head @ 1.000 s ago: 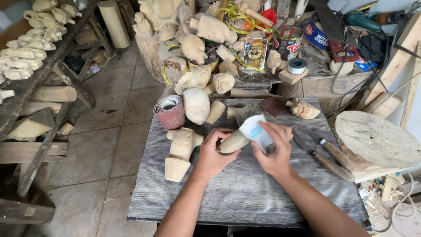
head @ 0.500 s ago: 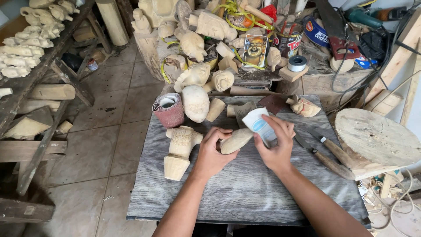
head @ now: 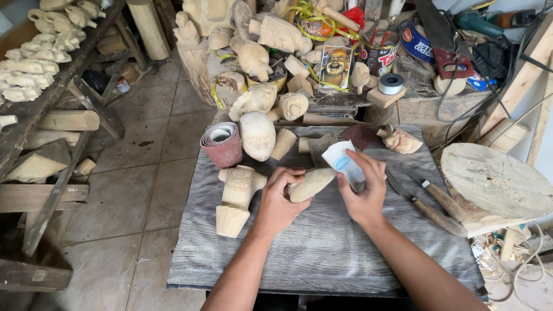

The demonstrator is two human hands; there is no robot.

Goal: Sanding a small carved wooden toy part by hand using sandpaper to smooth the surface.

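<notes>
Left hand (head: 279, 201) has its grip closed around a pale carved wooden piece (head: 311, 183), held just above the grey worktop (head: 322, 253). Right hand (head: 362, 193) grips what appears to be folded sandpaper (head: 344, 163) touching the piece's far end.

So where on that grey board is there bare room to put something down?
The near part of the board, in front of the left hand and right hand, is bare. The far edge is crowded: sandpaper roll, egg-shaped carving, and knives at right.

Two hands (head: 282, 201) (head: 363, 193), one sandpaper roll (head: 222, 144), two knives (head: 429, 201) (head: 443, 198), one tape roll (head: 391, 83), one wood disc (head: 495, 181)
</notes>
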